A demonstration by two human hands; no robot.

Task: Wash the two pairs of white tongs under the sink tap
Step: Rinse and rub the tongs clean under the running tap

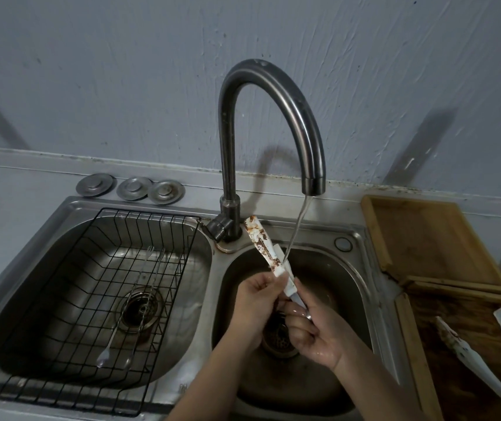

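One pair of white tongs [260, 242], smeared with brown sauce, is held over the right sink basin [349, 287]. Its tips point up and away toward the tap base. My left hand [258, 302] grips the tongs near the middle, and my right hand [313, 332] grips the lower handle end. A thin stream of water [299, 226] runs from the curved steel tap [273, 95] and lands on the tongs just above my hands. A second pair of white tongs [473, 357], also stained, lies on the wooden board [443, 302] at the right.
The left basin [61, 238] holds a black wire rack [97, 287] with long thin metal utensils [133, 299] in it. Three round metal plugs [130, 187] sit on the ledge behind. Another wooden tray [425, 238] lies right of the sink. The wall stands close behind the tap.
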